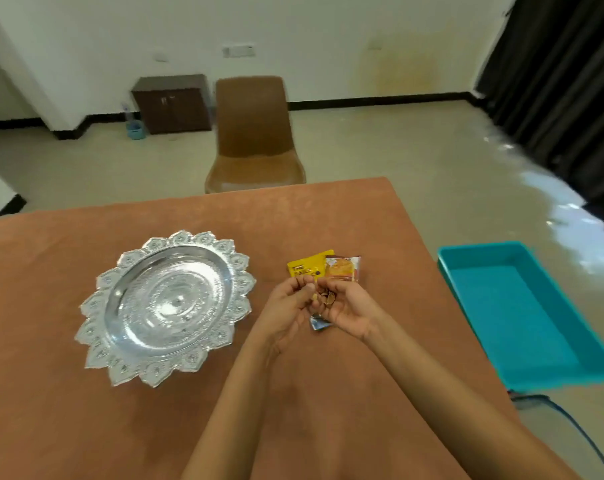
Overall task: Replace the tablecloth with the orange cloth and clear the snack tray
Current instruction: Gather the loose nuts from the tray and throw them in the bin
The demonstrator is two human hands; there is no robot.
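Snack tray [93,303]: silver, petal-edged rim, sitting on the orange cloth [137,431] left of centre, bowl showing bare metal. The orange cloth is covering the whole table top.

Just right of the tray, both hands are meeting above the cloth. Right hand [350,311] is lying palm up and cupped, fingers curling round a small heap of brown shell pieces [328,298]. A crumpled silver-blue wrapper [319,324] is sticking out below its palm, apparently held under the same fingers. Left hand [286,301] is turning inward with fingers curled, tips touching or nearly touching the shell pieces. Whether it is pinching anything cannot be told.

A yellow packet [307,266] and an orange packet [343,269] are showing side by side just beyond the fingertips. Whether they are lying on the cloth or being held is unclear.

Surroundings: a teal bin [522,317] is standing off the table's right edge, well apart from the tray. A brown chair [253,133] is facing the far edge of the table. A dark cabinet [172,103] is standing against the back wall.
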